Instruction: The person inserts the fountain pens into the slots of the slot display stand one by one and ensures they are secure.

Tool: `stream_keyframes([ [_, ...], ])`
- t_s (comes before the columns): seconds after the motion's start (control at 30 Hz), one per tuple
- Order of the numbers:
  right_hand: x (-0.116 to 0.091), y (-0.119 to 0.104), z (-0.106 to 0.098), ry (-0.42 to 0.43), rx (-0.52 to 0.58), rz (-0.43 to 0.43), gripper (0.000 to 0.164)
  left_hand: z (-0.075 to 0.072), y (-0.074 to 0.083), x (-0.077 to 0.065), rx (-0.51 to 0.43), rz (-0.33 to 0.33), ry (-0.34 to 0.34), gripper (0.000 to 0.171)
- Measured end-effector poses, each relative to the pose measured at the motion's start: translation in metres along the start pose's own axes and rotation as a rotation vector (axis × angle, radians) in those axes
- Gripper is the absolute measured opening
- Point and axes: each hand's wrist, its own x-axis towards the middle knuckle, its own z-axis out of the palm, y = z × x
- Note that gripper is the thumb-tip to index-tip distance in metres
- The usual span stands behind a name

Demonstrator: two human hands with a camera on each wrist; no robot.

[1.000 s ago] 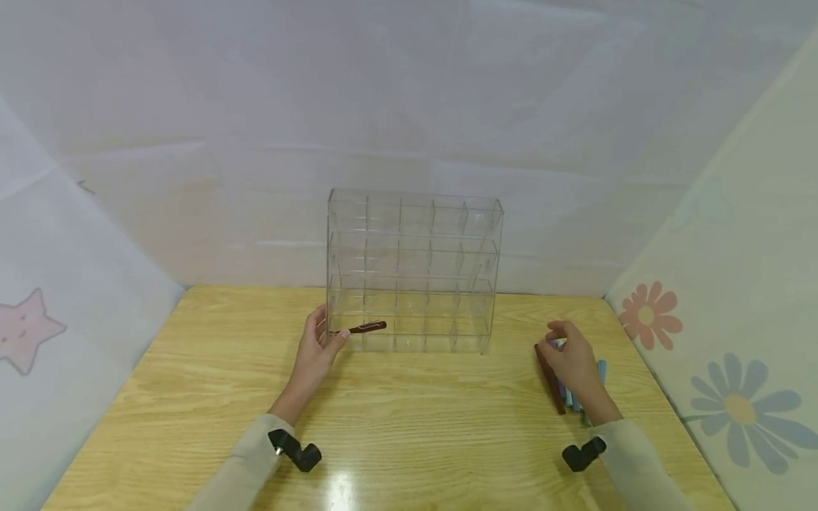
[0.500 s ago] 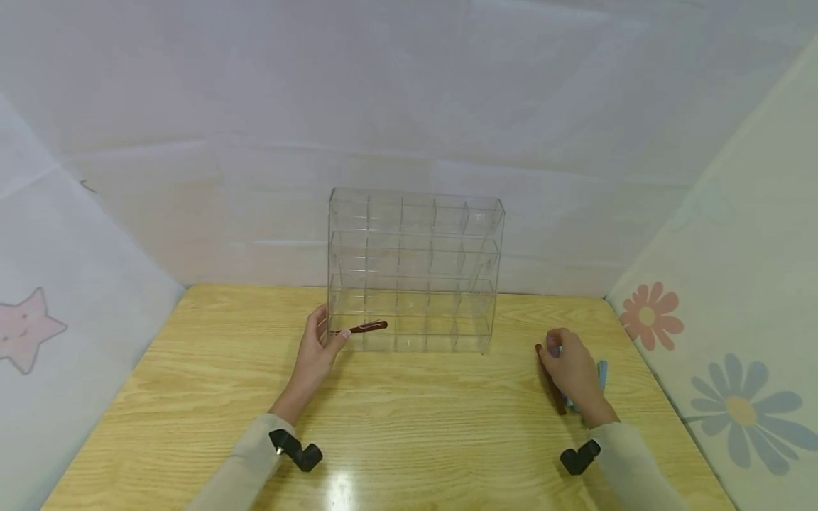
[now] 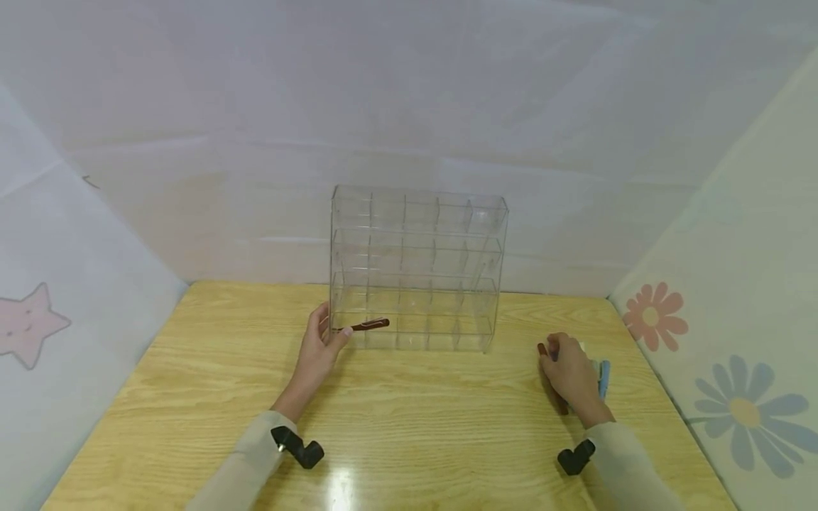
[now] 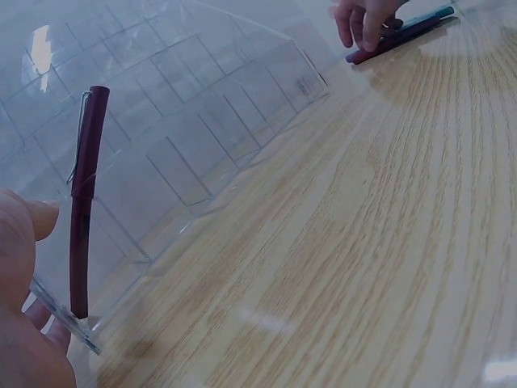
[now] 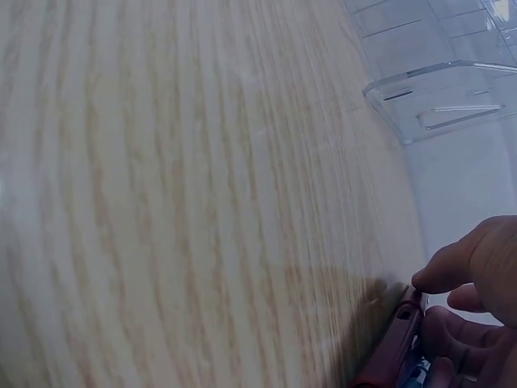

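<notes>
A clear acrylic pen organizer [image 3: 415,262] with tiered compartments stands upright at the back of the table. My left hand [image 3: 316,348] grips its lower left side, thumb in front and fingers behind. One dark red pen [image 4: 86,202] with a metal clip leans in the bottom left compartment, beside my thumb. On the right, my right hand [image 3: 569,369] bends over a bunch of pens lying on the table. Its fingertips are at the end of another dark red pen [image 5: 396,339]; I cannot tell whether they pinch it. A light blue pen [image 3: 603,380] shows past the hand.
The wood-grain table [image 3: 415,426] runs up to a pale cloth backdrop [image 3: 409,106]. Cloth sides with a star [image 3: 32,326] and flowers [image 3: 744,411] flank it. Black camera mounts [image 3: 297,447] sit on both wrists.
My right hand has moved slightly down onto the pens, its fingers drawn in closer, and the light blue pen has shifted a little. My left hand stays at the organizer.
</notes>
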Motion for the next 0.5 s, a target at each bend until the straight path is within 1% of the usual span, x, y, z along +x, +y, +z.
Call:
stream_keyframes([
  [0.23, 0.0007, -0.0015, 0.0004, -0.024, -0.031, 0.010, 0.045, 0.0000, -0.0004, 0.0001, 0.012, 0.009, 0.007, 0.077],
  [0.5, 0.0049, -0.0028, 0.0023, -0.031, -0.064, -0.038, 0.047, 0.0004, -0.0006, 0.0010, 0.020, 0.008, 0.012, 0.076],
])
